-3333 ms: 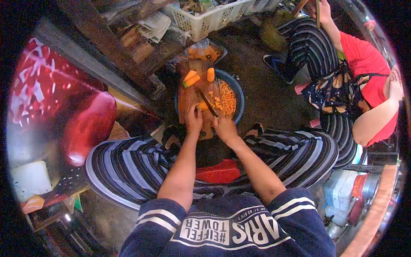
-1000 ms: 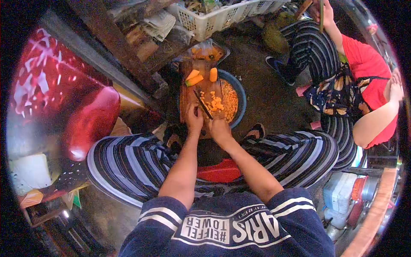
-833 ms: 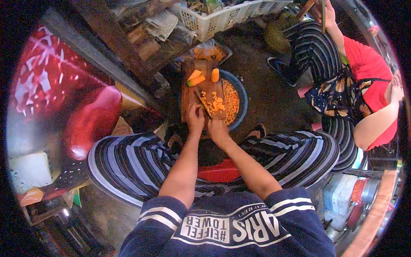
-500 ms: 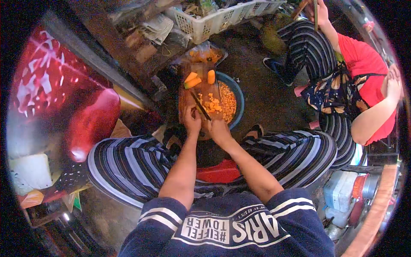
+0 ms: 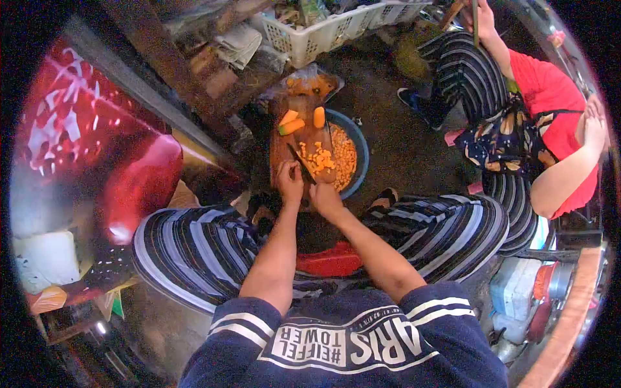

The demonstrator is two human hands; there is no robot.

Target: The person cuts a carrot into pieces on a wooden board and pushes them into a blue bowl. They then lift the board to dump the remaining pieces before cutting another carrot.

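My right hand (image 5: 327, 198) is closed round the handle of a knife (image 5: 301, 161), whose dark blade slants away to the upper left across a wooden cutting board (image 5: 280, 150). Just left of the blade, my left hand (image 5: 290, 182) rests at the board with its fingers curled; what they hold, if anything, is hidden. Diced orange carrot (image 5: 318, 158) lies right of the knife. Farther up the board are larger carrot chunks (image 5: 292, 126) and an upright-looking carrot piece (image 5: 319, 117). The board lies over a blue basin (image 5: 363, 158) holding many orange cubes (image 5: 347, 155).
Beyond the board sits a plastic bag (image 5: 313, 82) with orange pieces. A white plastic crate (image 5: 304, 42) stands at the back. To the right, another person in a red shirt (image 5: 550, 84) sits close by. A red glossy surface (image 5: 142, 174) is at left.
My right hand and the knife have shifted slightly left, and the blade now looks thinner, seen more edge-on. The diced carrot beside it is more spread out. My left hand has barely moved.
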